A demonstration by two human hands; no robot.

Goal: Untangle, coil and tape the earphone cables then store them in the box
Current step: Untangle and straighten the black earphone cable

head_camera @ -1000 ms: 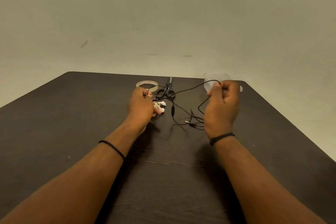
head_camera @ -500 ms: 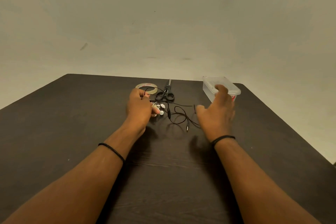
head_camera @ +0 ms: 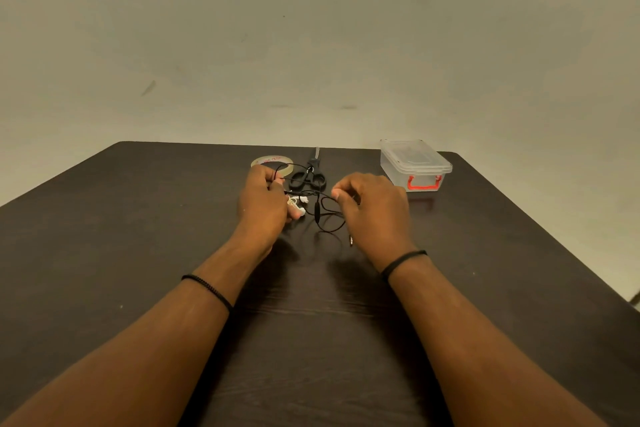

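- My left hand (head_camera: pixel 263 204) has its fingers curled round a strand of the black cable (head_camera: pixel 327 218); white earbuds (head_camera: pixel 299 204) sit just at its fingertip side, touching or nearly so.
- My right hand (head_camera: pixel 374 208) pinches another stretch of the cable between thumb and forefinger, its other fingers loosely curled.
- The cable runs between the two grips, roughly side to side, with a slack loop sagging on the worktop (head_camera: pixel 138 236) on the near side of them. The inline remote hangs in the middle; the plug (head_camera: pixel 351 239) lies just beside the right wrist side.
- I judge the untangling is not yet done: the loop is still crossed. The next pull should go outward from the right grip, which is nearer the loop and plug.
- Scissors (head_camera: pixel 308 177) lie just beyond the grips, between them; tape (head_camera: pixel 272 163) lies just beyond the left.
- The box (head_camera: pixel 415 163), lid on, stands beyond and outside the right grip, near it.
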